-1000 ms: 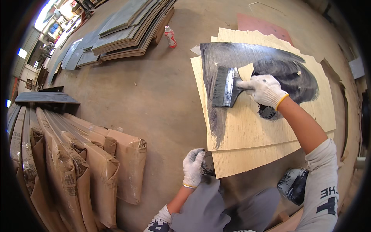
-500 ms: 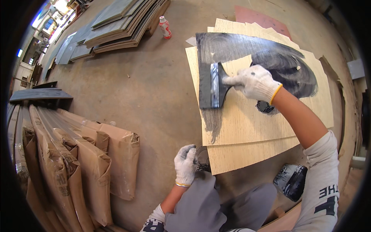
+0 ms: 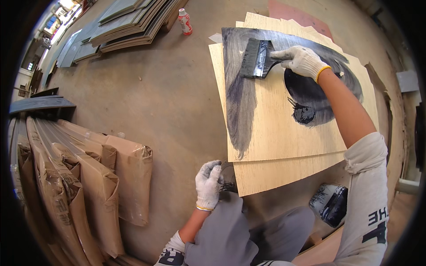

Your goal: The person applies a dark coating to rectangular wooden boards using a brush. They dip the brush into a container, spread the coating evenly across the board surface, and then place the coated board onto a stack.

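Toward the upper right of the frame, I see the gloved right hand [image 3: 305, 63] curled around the handle of a wide brush [image 3: 256, 58], its dark bristles over the black-smeared left part of the pale top board [image 3: 279, 137]. A thick black puddle [image 3: 304, 113] lies on that board, right of centre. At lower centre, the gloved left hand [image 3: 207, 185] is half curled; I cannot tell whether it grips anything. Lower right, what looks like a whitish tub [image 3: 329, 204] streaked black sits on the floor, its contents unreadable from my view. Upper left, a red-and-white bottle [image 3: 185, 22] stands upright, contents hidden. At left, brown wrapped packages [image 3: 100, 186] lie side by side.
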`<state>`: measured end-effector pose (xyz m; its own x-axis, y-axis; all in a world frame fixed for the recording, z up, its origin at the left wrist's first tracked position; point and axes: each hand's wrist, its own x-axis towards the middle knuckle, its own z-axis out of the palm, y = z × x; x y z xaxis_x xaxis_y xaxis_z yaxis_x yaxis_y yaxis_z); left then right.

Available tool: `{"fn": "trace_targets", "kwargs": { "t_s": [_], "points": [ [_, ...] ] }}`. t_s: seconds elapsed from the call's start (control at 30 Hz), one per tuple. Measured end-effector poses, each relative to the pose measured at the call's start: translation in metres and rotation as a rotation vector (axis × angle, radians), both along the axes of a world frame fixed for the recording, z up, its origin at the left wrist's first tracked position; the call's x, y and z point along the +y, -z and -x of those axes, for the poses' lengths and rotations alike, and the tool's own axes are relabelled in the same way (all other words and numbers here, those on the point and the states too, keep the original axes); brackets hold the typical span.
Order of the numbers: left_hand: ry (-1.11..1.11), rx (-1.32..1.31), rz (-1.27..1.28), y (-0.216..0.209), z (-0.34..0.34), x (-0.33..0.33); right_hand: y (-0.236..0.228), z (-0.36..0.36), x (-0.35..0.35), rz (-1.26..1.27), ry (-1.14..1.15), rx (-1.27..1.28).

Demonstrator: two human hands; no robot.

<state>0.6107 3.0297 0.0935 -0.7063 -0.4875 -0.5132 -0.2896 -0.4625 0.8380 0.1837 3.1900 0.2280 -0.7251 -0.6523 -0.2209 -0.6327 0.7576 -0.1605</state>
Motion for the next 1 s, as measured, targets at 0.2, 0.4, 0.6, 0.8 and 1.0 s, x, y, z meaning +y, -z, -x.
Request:
{"fn": "trace_targets", "kwargs": {
  "t_s": [0.2, 0.4, 0.6, 0.8, 1.0],
  "points": [
    [0.224, 0.351, 0.049, -0.007, 0.002, 0.001, -0.024, -0.017, -0.014, -0.028, -0.249, -0.117],
    [0.245, 0.215, 0.173, -0.016, 0.013, -0.001, -0.025, 0.012, -0.004, 0.026, -0.047, -0.154],
    [0.233, 0.174, 0.204, -0.015, 0.02, 0.001, -0.019, 0.014, -0.063, 0.103, -0.218, -0.172],
    [0.174, 0.126, 0.13, -0.01, 0.004, -0.01, -0.029, -0.053, -0.037, -0.066, -0.454, -0.177],
    [0.171, 0.214, 0.021, -0.009, 0.01, -0.006, -0.026, -0.087, 0.015, -0.01, -0.213, 0.109]
  ]
}}
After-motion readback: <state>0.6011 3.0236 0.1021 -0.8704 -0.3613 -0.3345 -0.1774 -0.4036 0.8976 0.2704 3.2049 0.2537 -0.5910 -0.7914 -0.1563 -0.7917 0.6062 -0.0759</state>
